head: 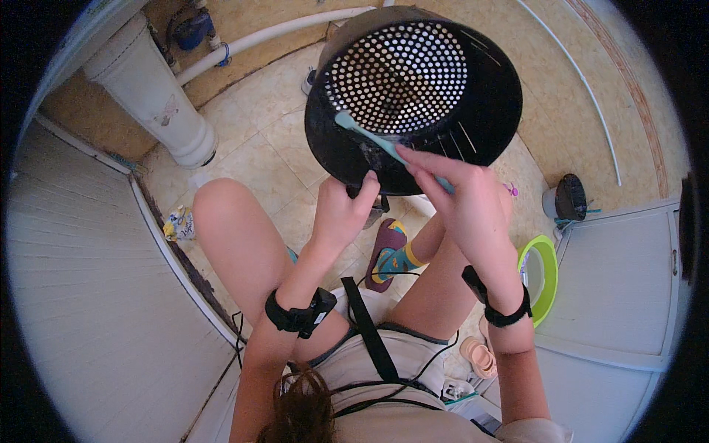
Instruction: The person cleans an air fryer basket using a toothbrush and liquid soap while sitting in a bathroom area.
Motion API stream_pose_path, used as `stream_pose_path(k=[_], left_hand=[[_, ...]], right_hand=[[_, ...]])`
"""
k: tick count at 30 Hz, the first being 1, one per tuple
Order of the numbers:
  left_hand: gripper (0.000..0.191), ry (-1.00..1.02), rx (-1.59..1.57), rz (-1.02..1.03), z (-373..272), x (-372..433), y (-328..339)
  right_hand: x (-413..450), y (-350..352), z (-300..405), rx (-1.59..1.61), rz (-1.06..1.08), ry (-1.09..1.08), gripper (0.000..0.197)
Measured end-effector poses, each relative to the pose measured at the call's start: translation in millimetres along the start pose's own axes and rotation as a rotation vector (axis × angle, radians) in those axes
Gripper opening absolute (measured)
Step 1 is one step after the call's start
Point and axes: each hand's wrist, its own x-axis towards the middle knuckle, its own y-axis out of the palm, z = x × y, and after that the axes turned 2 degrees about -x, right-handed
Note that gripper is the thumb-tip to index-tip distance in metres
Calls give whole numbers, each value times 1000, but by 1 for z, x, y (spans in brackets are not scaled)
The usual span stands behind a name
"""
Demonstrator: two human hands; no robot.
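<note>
My left hand point(346, 210) grips the near rim of a black round metal vessel point(493, 111) with a perforated bottom, thumb on the inside. The vessel is tilted, its open side facing me, and light shows through many of the holes. In my right hand point(465, 188) is a light-blue toothbrush point(372, 137), held by its handle. The brush head lies against the vessel's inner surface, just below and left of the perforated part. Whitish marks show on the black wall near the brush.
On the left stands a white pedestal point(166, 105) beside a white pipe point(266, 36). A yellow-white packet point(179, 223) lies by the left panel. At right are a green basin point(548, 277), a dark container point(570, 196) and pink sandals point(477, 357). Black cables cross my lap.
</note>
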Motion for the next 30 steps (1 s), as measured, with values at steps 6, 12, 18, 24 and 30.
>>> stream_pose_path(k=[6, 12, 18, 24, 30], left_hand=[[21, 34, -4, -33, 2, 2, -1], [20, 15, -5, -25, 2, 0, 5], [20, 46, -5, -28, 14, -2, 9], [18, 90, 73, 36, 12, -3, 10], [16, -10, 110, 32, 3, -1, 3]], right_hand=[[-18, -1, -34, -190, 32, 35, 23], [-26, -11, -57, -364, -87, -58, 18], [-10, -15, -19, -188, 168, 174, 24], [-2, 1, -1, 220, -107, 105, 23], [-27, 29, -45, 228, -49, 45, 24]])
